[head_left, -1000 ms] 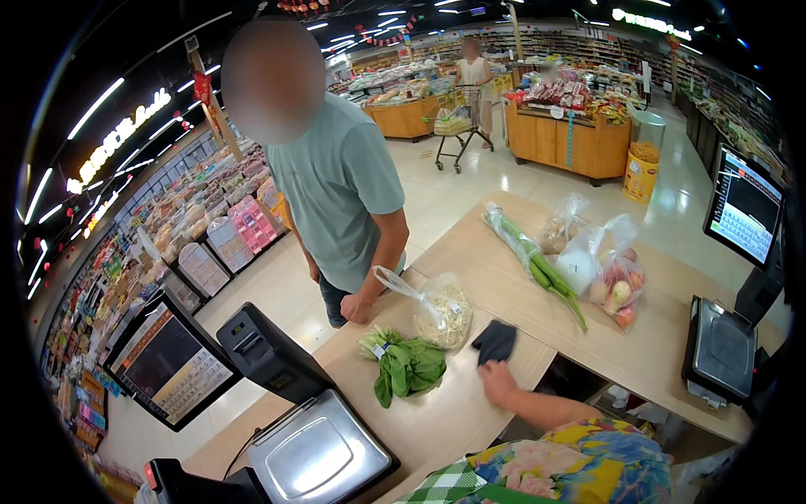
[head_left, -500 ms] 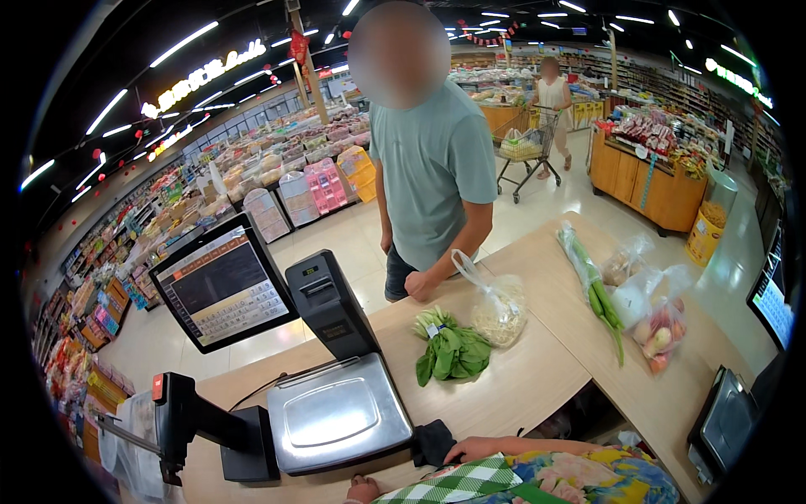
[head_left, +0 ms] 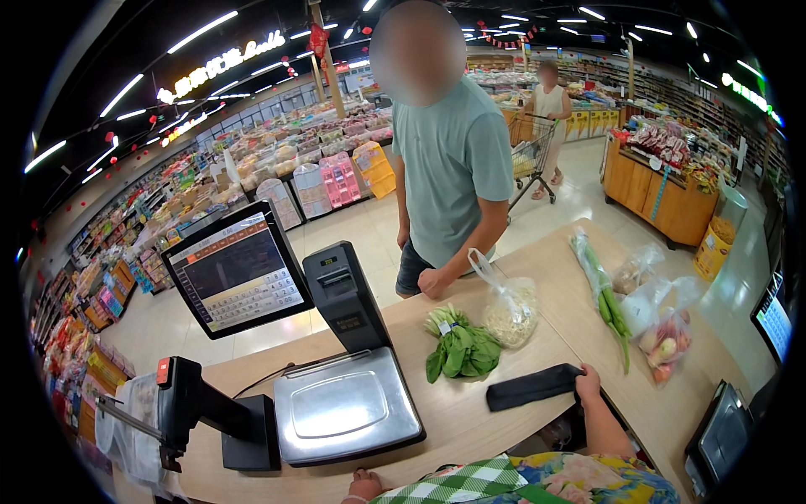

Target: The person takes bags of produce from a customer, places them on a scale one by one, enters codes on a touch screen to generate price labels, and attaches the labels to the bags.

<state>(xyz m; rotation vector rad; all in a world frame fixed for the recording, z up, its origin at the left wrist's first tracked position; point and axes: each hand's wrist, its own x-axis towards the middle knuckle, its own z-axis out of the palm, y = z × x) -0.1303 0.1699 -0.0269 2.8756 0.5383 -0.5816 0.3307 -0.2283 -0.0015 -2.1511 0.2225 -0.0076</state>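
My right hand (head_left: 588, 384) is closed on one end of a long black folded cloth (head_left: 534, 388), held out over the front of the wooden counter (head_left: 378, 491). My left hand (head_left: 366, 485) rests at the counter's near edge, fingers curled, with nothing visible in them. To its upper left is the weighing scale with a steel plate (head_left: 348, 407), bare on top. Beyond the cloth lie a bunch of leafy greens (head_left: 463, 349) and a tied clear bag of pale sprouts (head_left: 510, 317). Bagged green onions (head_left: 606, 294) and a clear bag of reddish produce (head_left: 664, 346) are further right.
A touch screen (head_left: 238, 269) and a black printer column (head_left: 342, 294) stand behind the scale. A black stand (head_left: 201, 416) holds plastic bags at left. Across the counter stands a person in a teal shirt (head_left: 453, 168), one fist on it. Another person pushes a shopping cart (head_left: 531, 151).
My right arm has swung out to the right and away from me, carrying the black cloth from beside the scale. The view has shifted slightly. The far cart and its pusher have moved.
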